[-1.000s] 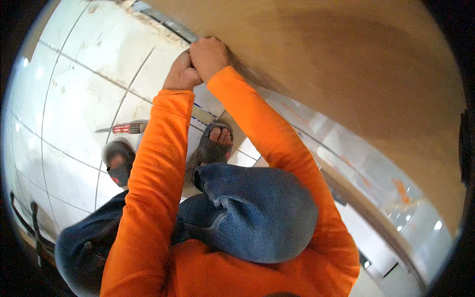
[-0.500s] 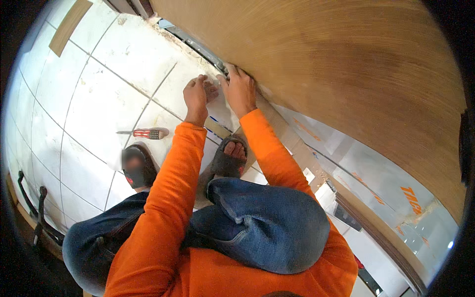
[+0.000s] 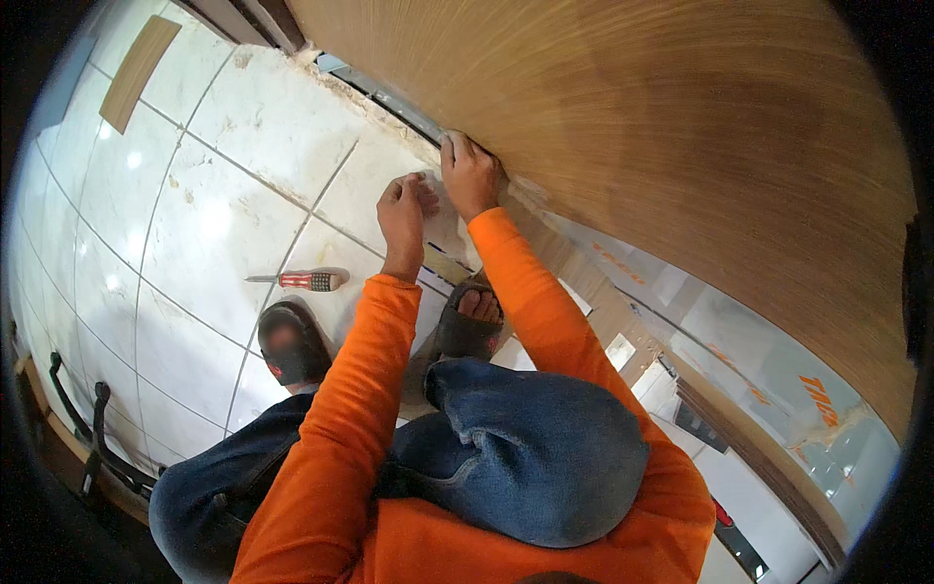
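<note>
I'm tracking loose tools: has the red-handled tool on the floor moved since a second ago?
No, no shift either way: the red-handled tool still crosses the same tile grout line.

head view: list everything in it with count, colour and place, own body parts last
panel: one, brown, upper right
metal strip: one, grey, along panel's lower edge
screwdriver: one, red, white and black, on tiles above left sandal
wood strip: one, light brown, upper left
tiles: many, white, left and centre
sheet: count unclear, grey with orange print, right
black legs: several, lower left
sandals: two, dark, centre
jeans: one pair, blue, lower centre
top: one, orange, bottom
left hand: one, bare, centre
right hand: one, bare, fingers at panel's lower edge
</note>
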`<move>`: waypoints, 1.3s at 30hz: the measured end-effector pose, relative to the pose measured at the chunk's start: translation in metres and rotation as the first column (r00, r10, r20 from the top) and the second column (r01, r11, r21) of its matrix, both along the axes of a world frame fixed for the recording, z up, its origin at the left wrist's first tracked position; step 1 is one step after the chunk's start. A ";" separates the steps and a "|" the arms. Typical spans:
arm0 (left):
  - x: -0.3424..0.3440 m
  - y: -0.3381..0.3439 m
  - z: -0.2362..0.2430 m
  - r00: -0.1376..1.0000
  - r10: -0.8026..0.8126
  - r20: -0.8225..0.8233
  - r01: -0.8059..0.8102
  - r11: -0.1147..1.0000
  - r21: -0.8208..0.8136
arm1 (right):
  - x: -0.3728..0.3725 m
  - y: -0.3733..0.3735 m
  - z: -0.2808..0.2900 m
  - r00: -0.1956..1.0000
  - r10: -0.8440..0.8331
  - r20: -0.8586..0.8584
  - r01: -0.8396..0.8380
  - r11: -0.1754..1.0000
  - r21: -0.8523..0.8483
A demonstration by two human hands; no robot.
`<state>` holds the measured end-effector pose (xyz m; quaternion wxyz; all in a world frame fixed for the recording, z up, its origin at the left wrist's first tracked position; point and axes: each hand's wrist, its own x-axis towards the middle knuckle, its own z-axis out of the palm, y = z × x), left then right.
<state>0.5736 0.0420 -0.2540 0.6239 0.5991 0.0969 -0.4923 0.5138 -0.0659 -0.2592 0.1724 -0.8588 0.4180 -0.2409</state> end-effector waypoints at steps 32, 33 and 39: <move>-0.030 -0.006 -0.033 0.916 -0.295 0.273 0.324 0.944 -0.065 | -0.037 0.035 0.015 0.907 -0.324 0.269 0.197 0.892 0.408; -0.038 -0.013 -0.028 0.928 -0.289 0.235 0.322 0.939 -0.118 | -0.045 0.031 0.008 0.911 -0.324 0.255 0.209 0.896 0.392; -0.028 -0.019 0.018 0.949 -0.285 -0.132 0.279 0.958 -0.060 | -0.049 0.031 0.024 0.967 -0.212 0.140 0.152 0.923 0.352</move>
